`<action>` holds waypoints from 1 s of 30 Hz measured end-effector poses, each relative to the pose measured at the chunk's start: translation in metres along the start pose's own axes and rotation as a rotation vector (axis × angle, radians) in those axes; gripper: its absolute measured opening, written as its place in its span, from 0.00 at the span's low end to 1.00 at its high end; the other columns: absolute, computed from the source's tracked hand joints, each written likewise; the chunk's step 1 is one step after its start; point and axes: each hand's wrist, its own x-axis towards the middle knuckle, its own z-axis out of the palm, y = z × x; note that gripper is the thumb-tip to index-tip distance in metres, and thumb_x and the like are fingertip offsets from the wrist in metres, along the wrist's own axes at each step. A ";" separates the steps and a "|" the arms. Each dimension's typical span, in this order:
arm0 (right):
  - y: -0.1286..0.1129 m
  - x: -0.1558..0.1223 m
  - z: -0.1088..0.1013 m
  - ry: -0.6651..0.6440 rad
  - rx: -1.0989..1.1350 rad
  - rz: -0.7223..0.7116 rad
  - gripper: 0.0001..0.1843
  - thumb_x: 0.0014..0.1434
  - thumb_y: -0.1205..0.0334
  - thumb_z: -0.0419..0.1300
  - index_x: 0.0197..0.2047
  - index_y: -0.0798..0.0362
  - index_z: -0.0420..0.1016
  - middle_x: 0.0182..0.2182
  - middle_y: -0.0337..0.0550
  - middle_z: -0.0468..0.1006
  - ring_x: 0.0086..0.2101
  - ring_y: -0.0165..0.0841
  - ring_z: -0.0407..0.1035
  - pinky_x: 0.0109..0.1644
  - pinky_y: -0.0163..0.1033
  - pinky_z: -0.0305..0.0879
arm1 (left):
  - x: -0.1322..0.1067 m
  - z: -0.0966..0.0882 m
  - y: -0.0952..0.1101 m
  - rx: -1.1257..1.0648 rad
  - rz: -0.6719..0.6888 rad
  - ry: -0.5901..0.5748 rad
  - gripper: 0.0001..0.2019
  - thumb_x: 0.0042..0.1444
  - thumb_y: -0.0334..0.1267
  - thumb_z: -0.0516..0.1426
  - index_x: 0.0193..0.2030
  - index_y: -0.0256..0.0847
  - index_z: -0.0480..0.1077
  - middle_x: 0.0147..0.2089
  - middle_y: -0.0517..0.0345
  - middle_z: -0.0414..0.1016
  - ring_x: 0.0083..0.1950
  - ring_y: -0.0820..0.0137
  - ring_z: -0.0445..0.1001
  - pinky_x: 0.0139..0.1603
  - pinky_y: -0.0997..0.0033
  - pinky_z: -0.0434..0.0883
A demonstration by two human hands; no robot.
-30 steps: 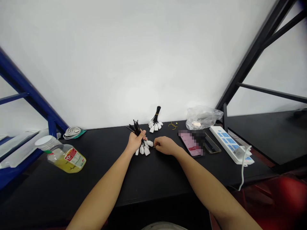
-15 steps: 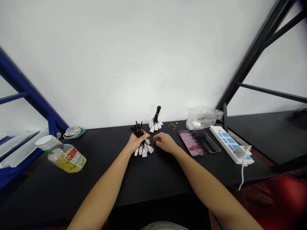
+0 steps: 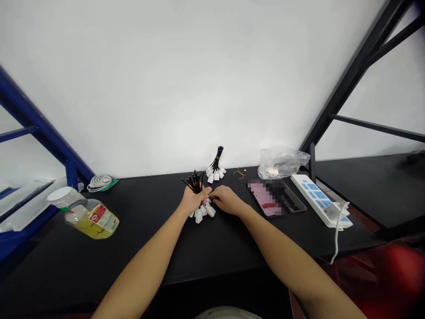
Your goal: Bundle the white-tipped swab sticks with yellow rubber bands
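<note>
The left hand [image 3: 191,199] is shut around a bunch of black cables with white plugs [image 3: 199,216], low over the black table [image 3: 142,248] near a second tied bunch [image 3: 215,170], and the right hand [image 3: 225,200] is nearly shut, its fingertips [image 3: 214,198] at those plugs, maybe gripping, hard to tell.

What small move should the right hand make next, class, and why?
Probably the right hand should leave the white plugs and pick up the loose yellow wire: the left hand already grips the black cables bunched, and the standing bundle behind is bound with similar yellow wire.
</note>
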 end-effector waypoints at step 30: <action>-0.002 0.000 -0.011 0.397 0.285 0.236 0.06 0.63 0.64 0.62 0.34 0.51 0.80 0.33 0.42 0.79 0.36 0.33 0.72 0.42 0.36 0.64 | 0.000 0.005 0.011 -0.209 -0.067 -0.032 0.24 0.48 0.50 0.69 0.27 0.41 0.58 0.20 0.70 0.65 0.20 0.77 0.69 0.33 0.70 0.75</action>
